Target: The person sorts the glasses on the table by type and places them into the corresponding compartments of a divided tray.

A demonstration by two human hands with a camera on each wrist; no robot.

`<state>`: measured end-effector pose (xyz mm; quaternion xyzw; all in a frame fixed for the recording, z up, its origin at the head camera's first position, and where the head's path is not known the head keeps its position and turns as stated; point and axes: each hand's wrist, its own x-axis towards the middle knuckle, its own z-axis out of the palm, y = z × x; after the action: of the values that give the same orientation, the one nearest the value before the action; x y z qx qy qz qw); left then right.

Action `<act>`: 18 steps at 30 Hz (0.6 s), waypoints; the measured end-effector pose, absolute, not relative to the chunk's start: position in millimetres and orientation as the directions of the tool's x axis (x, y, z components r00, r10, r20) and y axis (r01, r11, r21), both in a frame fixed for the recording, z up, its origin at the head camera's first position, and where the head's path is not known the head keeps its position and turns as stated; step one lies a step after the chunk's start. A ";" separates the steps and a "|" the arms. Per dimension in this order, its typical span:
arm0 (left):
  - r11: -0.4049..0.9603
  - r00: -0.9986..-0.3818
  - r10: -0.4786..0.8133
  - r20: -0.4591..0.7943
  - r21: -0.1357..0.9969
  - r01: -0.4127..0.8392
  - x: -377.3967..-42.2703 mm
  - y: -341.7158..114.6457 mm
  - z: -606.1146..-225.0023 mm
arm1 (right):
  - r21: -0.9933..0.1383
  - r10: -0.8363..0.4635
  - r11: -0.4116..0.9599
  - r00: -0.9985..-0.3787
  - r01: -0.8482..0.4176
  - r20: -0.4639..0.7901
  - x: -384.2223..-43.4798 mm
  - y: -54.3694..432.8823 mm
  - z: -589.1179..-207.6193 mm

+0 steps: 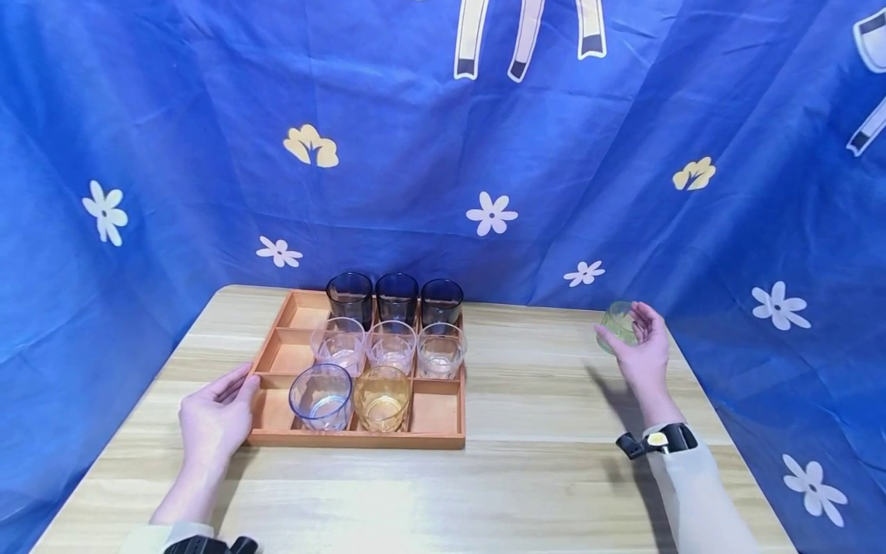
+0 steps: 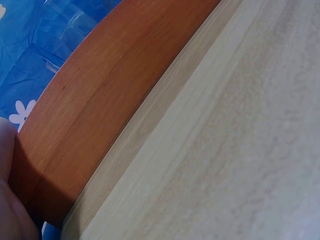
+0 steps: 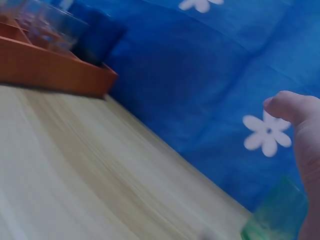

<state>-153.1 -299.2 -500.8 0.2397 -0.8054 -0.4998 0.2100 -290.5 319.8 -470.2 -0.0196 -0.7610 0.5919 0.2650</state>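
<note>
My left hand pinches the left rim of a divided wooden tray, near its front corner. In the left wrist view, the hand lies against the end of the tray's front wall. At the back right of the table, my right hand is around a green glass, thumb and fingers spread on either side. The right wrist view shows the thumb straight and apart from the green glass. A blue-rimmed glass and an amber glass stand in the tray's front row.
Three dark glasses, one at the right end, fill part of the back row. Three pale clear glasses, including a pinkish one, stand in the middle row. A blue patterned cloth hangs close behind the wood-grain table.
</note>
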 end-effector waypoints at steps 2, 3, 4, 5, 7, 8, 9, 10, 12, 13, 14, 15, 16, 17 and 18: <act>0.381 -0.796 -0.597 0.094 0.907 -0.179 -153.5 -299.0 -500.5 | -0.910 0.371 0.324 -0.850 -0.259 0.374 -292.9 329.1 -472.1; 0.379 -0.795 -0.599 0.091 0.908 -0.181 -153.6 -299.0 -500.1 | -0.908 0.379 0.338 -0.847 -0.248 0.372 -294.0 333.3 -473.6; 0.376 -0.794 -0.602 0.089 0.908 -0.183 -153.6 -298.8 -499.8 | -0.906 0.386 0.349 -0.845 -0.238 0.370 -295.4 337.2 -475.0; 0.372 -0.792 -0.605 0.086 0.909 -0.185 -153.6 -298.8 -499.6 | -0.905 0.390 0.359 -0.844 -0.229 0.368 -296.5 340.5 -476.5; 0.364 -0.790 -0.608 0.081 0.912 -0.187 -153.7 -298.5 -499.5 | -0.905 0.401 0.373 -0.844 -0.204 0.356 -297.8 346.2 -479.4; 0.364 -0.789 -0.608 0.081 0.912 -0.187 -154.0 -298.3 -499.6 | -0.905 0.404 0.378 -0.845 -0.195 0.351 -298.1 348.7 -480.6; 0.363 -0.790 -0.608 0.081 0.913 -0.186 -154.3 -297.9 -499.8 | -0.905 0.410 0.386 -0.845 -0.179 0.343 -298.9 351.4 -482.2; 0.364 -0.790 -0.607 0.081 0.913 -0.186 -154.0 -298.1 -499.9 | -0.906 0.414 0.391 -0.847 -0.164 0.332 -300.2 353.0 -483.4; 0.366 -0.791 -0.606 0.084 0.912 -0.183 -153.6 -298.2 -500.2 | -0.910 0.422 0.393 -0.854 -0.130 0.304 -302.8 356.0 -485.2; 0.369 -0.792 -0.605 0.086 0.911 -0.183 -153.4 -298.3 -500.4 | -0.913 0.423 0.390 -0.858 -0.117 0.290 -304.2 357.4 -485.9; 0.372 -0.792 -0.604 0.088 0.910 -0.182 -153.3 -298.3 -500.4 | -0.916 0.425 0.388 -0.863 -0.101 0.275 -306.1 359.0 -486.7; 0.374 -0.793 -0.603 0.089 0.909 -0.183 -153.2 -298.3 -500.5 | -0.920 0.425 0.382 -0.868 -0.083 0.255 -308.0 360.4 -487.3; 0.376 -0.793 -0.603 0.090 0.908 -0.183 -153.1 -298.3 -500.5 | -0.926 0.424 0.372 -0.875 -0.068 0.234 -309.7 361.4 -487.8; 0.378 -0.792 -0.603 0.091 0.907 -0.184 -153.0 -298.2 -500.5 | -0.932 0.420 0.359 -0.882 -0.053 0.212 -311.5 362.5 -488.1; 0.380 -0.793 -0.602 0.091 0.906 -0.185 -152.9 -298.1 -500.2 | -0.935 0.417 0.353 -0.890 -0.031 0.187 -313.2 363.5 -488.5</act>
<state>-152.9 -298.1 -500.2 0.2447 -0.8040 -0.5002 0.2086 -313.2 363.5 -488.5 -0.1210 -0.7975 0.5556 0.2015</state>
